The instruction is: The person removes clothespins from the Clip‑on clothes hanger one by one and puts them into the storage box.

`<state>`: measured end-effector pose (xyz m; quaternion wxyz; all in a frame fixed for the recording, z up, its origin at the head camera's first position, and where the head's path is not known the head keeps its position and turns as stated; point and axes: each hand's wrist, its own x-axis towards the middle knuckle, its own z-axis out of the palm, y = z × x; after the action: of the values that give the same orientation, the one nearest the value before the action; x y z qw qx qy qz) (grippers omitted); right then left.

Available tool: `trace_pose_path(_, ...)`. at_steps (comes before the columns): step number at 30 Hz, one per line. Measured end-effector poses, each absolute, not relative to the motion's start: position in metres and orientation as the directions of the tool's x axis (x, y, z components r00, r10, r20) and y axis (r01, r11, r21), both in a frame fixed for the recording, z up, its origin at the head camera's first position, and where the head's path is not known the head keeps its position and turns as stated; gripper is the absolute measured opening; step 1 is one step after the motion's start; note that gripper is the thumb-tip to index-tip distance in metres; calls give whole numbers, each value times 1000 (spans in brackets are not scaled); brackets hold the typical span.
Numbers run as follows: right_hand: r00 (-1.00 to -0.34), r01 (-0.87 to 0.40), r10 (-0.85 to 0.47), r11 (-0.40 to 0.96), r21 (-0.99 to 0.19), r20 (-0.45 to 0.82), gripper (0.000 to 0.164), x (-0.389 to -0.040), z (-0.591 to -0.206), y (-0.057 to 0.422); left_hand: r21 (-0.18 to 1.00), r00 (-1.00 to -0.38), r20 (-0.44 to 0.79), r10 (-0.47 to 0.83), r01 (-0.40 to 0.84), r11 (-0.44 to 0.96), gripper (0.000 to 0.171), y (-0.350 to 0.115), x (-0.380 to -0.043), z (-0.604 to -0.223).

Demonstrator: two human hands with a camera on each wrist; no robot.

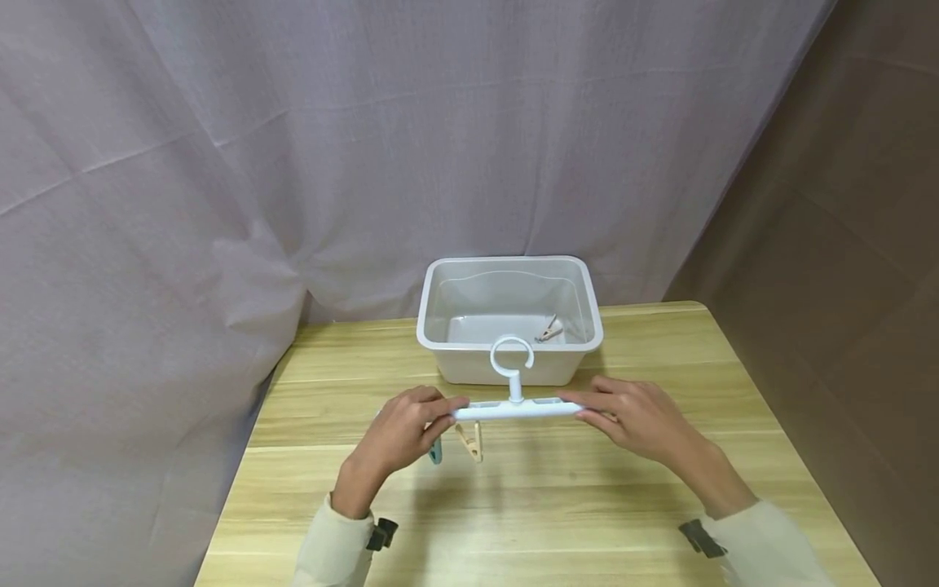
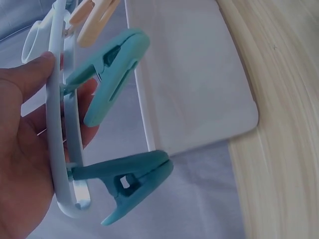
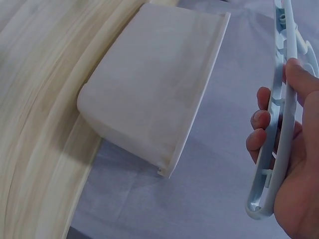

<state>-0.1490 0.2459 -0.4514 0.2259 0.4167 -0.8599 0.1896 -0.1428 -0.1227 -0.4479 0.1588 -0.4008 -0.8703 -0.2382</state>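
A pale blue-white hanger [image 1: 515, 408] with an open hook is held level above the table by both hands. My left hand [image 1: 407, 430] grips its left end, thumb on one side of the bar and fingers on the other. My right hand [image 1: 632, 417] pinches the right end in the same way. Two teal clothespins [image 2: 119, 74] and a peach clothespin [image 1: 472, 442] hang from the left half of the bar. In the right wrist view, the right half of the hanger [image 3: 279, 129] carries no clothespins.
Behind the hanger a whitish plastic bin [image 1: 506, 365] stands near the table's back edge, with a peach clothespin [image 1: 550, 330] on its floor. The wood-grain table [image 1: 557, 522] meets a grey curtain [image 1: 440, 147] at the back and a brown panel [image 1: 836, 244] on the right.
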Motion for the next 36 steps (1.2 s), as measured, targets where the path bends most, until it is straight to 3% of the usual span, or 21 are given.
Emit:
trace_pose_path(7,-566,-787,-614,601,-139,550,44,-144,-450,253,319,-645,511,568,756,572,27,-130,-142,-447)
trace_pose_path(14,-549,-788,-593,603,-127,589,43,-143,-445,267,426,-684,609,401,709,562,45,-149,-143,-453)
trace_pose_path(19,-553,-781,-577,610,-134,601,44,-141,-442,274,550,-744,603,287,649,526,49,-157,-145,-461)
trace_pose_path(26,-561,-767,-558,629,-129,612,47,-141,-442,279,608,-765,592,253,630,484,51,-163,-146,-475)
trace_pose_path(31,-567,-760,-551,636,-132,612,46,-141,-442,281,734,-846,486,220,532,423,66,-162,-144,-482)
trace_pose_path(36,-562,-761,-547,636,-129,620,44,-141,-442,282,916,-936,287,204,331,226,73,-158,-139,-486)
